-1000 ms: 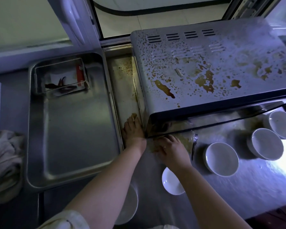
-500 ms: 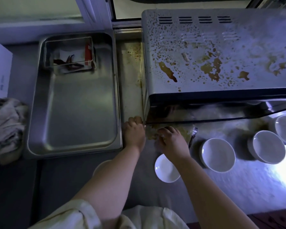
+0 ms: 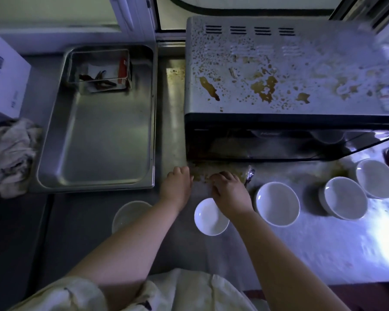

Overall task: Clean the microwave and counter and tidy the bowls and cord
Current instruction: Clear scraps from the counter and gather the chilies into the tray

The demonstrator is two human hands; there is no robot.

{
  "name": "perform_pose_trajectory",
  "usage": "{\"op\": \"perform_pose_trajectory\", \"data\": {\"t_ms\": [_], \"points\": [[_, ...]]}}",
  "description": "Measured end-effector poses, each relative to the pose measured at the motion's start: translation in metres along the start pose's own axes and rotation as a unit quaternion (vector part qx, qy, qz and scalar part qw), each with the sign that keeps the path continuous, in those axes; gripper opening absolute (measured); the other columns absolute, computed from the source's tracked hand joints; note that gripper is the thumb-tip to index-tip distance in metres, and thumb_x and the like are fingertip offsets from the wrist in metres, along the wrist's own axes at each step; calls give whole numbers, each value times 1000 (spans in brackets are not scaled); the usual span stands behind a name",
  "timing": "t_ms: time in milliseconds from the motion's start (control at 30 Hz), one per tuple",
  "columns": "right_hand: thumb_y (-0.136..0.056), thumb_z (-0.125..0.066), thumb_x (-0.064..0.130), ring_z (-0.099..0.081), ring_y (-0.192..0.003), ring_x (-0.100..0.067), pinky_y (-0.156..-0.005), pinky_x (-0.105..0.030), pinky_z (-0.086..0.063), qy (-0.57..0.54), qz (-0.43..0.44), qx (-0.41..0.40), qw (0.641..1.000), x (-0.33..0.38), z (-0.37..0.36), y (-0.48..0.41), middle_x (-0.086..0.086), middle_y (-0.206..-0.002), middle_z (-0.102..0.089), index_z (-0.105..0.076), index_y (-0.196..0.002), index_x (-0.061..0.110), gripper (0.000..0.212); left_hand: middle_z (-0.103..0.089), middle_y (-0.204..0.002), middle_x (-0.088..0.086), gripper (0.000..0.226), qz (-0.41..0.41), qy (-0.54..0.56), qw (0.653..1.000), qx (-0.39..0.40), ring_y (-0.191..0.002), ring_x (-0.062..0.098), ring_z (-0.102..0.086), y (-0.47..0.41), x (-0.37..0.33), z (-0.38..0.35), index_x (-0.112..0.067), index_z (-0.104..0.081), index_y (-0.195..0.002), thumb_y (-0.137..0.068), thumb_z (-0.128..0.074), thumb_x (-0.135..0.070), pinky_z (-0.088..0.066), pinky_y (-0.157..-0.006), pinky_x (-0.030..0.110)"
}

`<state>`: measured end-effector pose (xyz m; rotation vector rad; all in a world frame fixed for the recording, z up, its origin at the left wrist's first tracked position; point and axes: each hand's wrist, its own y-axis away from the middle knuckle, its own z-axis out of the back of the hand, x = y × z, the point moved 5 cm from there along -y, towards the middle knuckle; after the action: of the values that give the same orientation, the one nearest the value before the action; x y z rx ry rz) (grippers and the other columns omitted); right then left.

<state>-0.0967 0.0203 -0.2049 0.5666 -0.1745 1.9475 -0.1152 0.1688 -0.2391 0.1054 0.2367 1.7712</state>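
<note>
Since a second ago my left hand has drawn back from the gap along the left side of the microwave to its front left corner, knuckles up, just beside my right hand. Both have curled fingers pressed on the brown smear on the counter under the microwave's front edge, I think to scrub it loose. Whether either grips a cloth I cannot tell. The microwave's top is spattered brown, not yet wiped. A small dish lies under my right wrist, three bowls line up to its right, and another sits under my left forearm; all look empty. The steel tray holds only a clear box at its far end, with dried chillies inside. A rag lies crumpled at the counter's left edge. No cord shows.
</note>
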Motion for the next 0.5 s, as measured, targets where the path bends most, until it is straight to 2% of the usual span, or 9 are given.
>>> {"op": "perform_pose_trajectory", "data": {"t_ms": [100, 167, 267, 333, 433, 500], "points": [[-80, -57, 6, -55, -97, -35, -71, -35, -45, 11, -8, 1, 1000, -12, 6, 9, -9, -104, -63, -67, -104, 13, 26, -54, -110, 13, 30, -44, 38, 998, -6, -94, 33, -58, 12, -5, 3, -9, -47, -111, -102, -37, -35, -34, -62, 36], [-80, -58, 7, -55, -97, -36, -71, -34, -42, 29, -31, 1, 999, -25, 12, 12, -9, -106, -63, -67, -106, 14, 29, -56, -103, 14, 26, -84, 37, 995, -30, -85, 35, -59, 14, -12, 7, -9, -49, -104, -101, -40, -34, -36, -57, 37], [-87, -57, 17, -53, -105, -35, -83, -37, -41, 60, -61, -4, 996, -48, 24, 10, -9, -114, -61, -65, -114, 17, 28, -56, -82, 14, 23, -138, 23, 988, -59, -63, 35, -59, 12, -35, 19, -8, -53, -87, -88, -65, -28, -42, -45, 36], [-93, -51, 28, -49, -110, -33, -91, -39, -38, 101, -79, 3, 992, -63, 32, 6, -7, -121, -58, -61, -120, 22, 29, -52, -70, 11, 31, -142, 12, 986, -86, -47, 31, -53, 8, -50, 26, -8, -54, -75, -71, -80, -26, -32, -37, 28], [-98, -39, 37, -42, -118, -31, -98, -42, -33, 164, -108, 60, 979, -77, 31, 2, -5, -132, -50, -50, -131, 26, 37, -51, -65, 8, 35, -151, -22, 981, -122, -41, 26, -50, 1, -68, 30, -11, -56, -71, -63, -84, -30, -21, -39, 22], [-99, -32, 40, -38, -121, -33, -102, -47, -28, 192, -118, 91, 970, -80, 26, 0, -7, -139, -45, -45, -134, 28, 40, -51, -65, 8, 35, -163, -30, 978, -127, -41, 26, -50, -1, -77, 28, -11, -56, -72, -64, -84, -30, -23, -37, 22]]}}
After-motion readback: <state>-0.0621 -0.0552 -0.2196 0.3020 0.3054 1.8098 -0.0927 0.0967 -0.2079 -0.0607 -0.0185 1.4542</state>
